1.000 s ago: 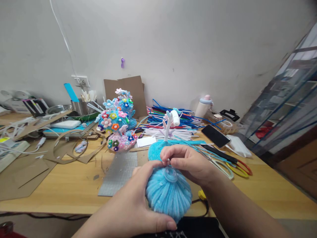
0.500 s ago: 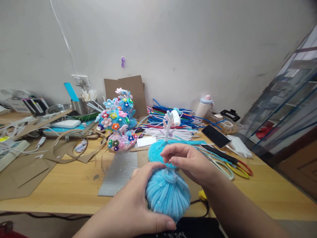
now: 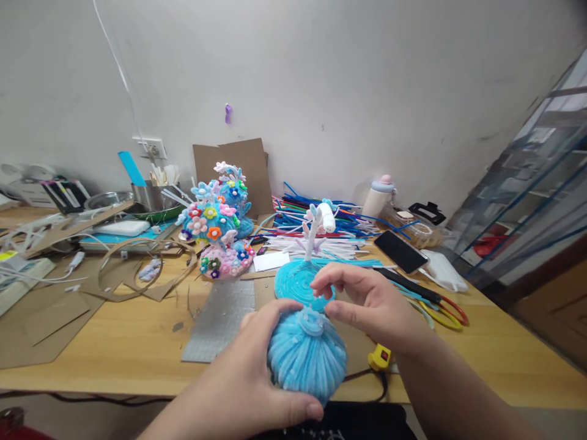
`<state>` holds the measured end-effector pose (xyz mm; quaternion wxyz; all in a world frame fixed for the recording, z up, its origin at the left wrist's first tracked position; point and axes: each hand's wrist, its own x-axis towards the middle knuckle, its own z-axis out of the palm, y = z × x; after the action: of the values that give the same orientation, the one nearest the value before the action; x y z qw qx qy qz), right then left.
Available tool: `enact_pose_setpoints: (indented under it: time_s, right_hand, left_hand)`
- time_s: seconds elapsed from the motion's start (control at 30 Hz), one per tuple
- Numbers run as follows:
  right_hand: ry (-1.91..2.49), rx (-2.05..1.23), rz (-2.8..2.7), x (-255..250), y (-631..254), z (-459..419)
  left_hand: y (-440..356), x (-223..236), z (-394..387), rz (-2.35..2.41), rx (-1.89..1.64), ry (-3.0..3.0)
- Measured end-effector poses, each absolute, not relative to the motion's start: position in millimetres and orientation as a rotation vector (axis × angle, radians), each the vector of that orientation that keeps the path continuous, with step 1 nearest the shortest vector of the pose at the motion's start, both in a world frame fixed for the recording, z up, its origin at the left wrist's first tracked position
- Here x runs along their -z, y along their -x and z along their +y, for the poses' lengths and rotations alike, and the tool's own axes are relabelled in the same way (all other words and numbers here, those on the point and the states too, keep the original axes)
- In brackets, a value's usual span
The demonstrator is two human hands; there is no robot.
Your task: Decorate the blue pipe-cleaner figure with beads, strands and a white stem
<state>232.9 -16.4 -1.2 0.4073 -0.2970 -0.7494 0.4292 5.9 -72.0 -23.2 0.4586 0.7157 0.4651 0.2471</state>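
Observation:
A round light-blue ball of ribbed pipe cleaners [image 3: 308,362] sits in my left hand [image 3: 261,366], the thumb in front and the fingers wrapped around its left side. A small coiled collar [image 3: 312,322] tops the ball, with clear bits on it. Just above and to the right of that collar is my right hand [image 3: 373,299], fingers curled with a gap between thumb and forefinger; I see nothing held there. Behind the hands lies a blue coiled disc [image 3: 292,282], from which a white stem [image 3: 313,235] rises to a drooping white head.
A flower-covered pipe-cleaner piece [image 3: 215,226] stands at the back left. Bundled pipe cleaners [image 3: 298,211], a phone [image 3: 400,251], a bottle [image 3: 377,198] and pliers [image 3: 443,311] are farther right. A grey mat [image 3: 220,324], cardboard rings [image 3: 107,278] and a yellow-bodied tool [image 3: 380,357] lie nearer.
My right hand has shifted a little right, off the ball's top, its thumb and forefinger spreading. The ball has moved slightly left and tilted in my left hand. More of the yellow tool shows.

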Motion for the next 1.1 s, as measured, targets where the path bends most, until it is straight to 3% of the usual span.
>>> enact_pose_setpoints:
  time_s: [0.2,0.6,1.1]
  right_hand:
    - [0.765,-1.121,-1.871,-1,-229,-16]
    - [0.541,-1.668,-1.507,20,-218,-4]
    - [0.961,-1.278,-1.657,0,-218,-20]
  left_hand:
    - [-8,21,-73,1.161,-0.590,-1.769]
    - [-9,23,-73,1.038,-0.604,-1.739]
    - [-18,33,-76,1.387,-0.764,-1.925]
